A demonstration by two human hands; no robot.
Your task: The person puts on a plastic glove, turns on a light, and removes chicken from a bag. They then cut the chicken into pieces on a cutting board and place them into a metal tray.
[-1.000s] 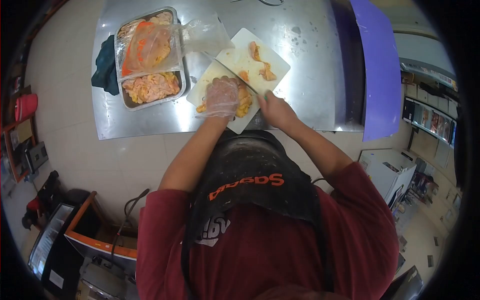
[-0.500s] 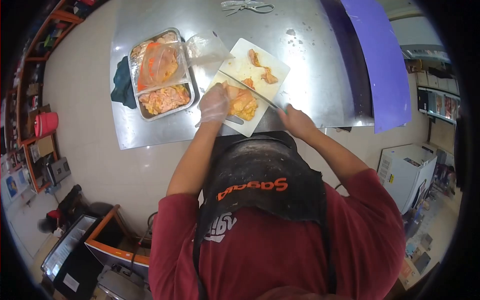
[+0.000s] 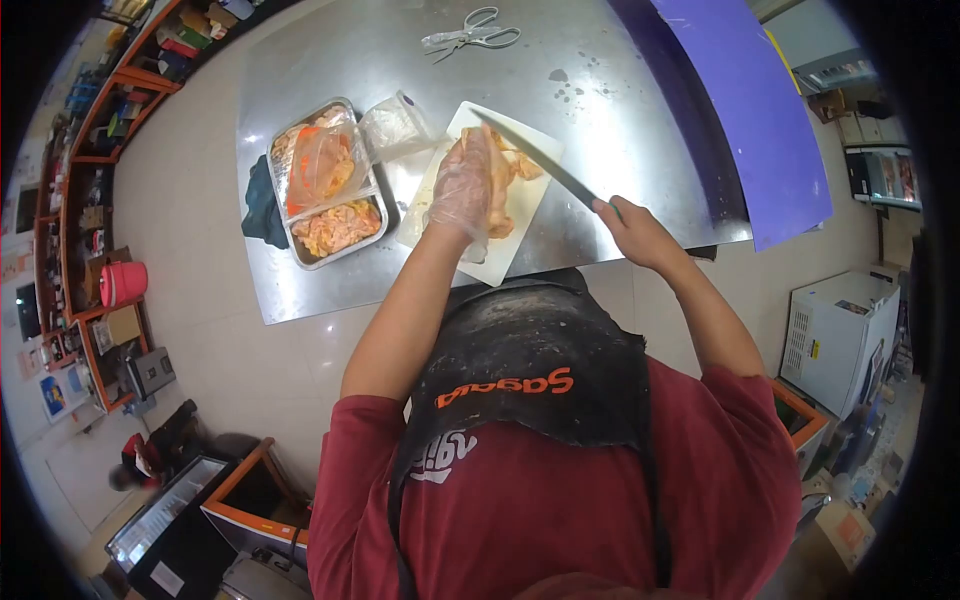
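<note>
My left hand (image 3: 463, 192), in a clear plastic glove, grips a piece of raw chicken (image 3: 500, 205) on the white cutting board (image 3: 527, 212). Its fingertips are partly hidden. In my right hand (image 3: 634, 233) is the handle of a long knife (image 3: 548, 165). The blade slants up and left over the board, its tip beyond my left fingers. More cut chicken (image 3: 526, 166) lies on the board, partly behind the blade. Left of the board stands a metal tray (image 3: 380, 234) with raw chicken pieces (image 3: 338, 229) and a clear, orange-marked plastic bag (image 3: 322, 168) on top.
Another clear plastic bag (image 3: 395, 128) lies between tray and board. Scissors (image 3: 480, 36) rest at the far side of the steel table (image 3: 400, 60). A dark green cloth (image 3: 260, 212) sits left of the tray. A purple sheet (image 3: 750, 110) covers the right end.
My left hand has moved up and right across the board, turning the chicken lengthwise. The knife has lifted off the chicken and shifted right with my right hand. The view has also shifted.
</note>
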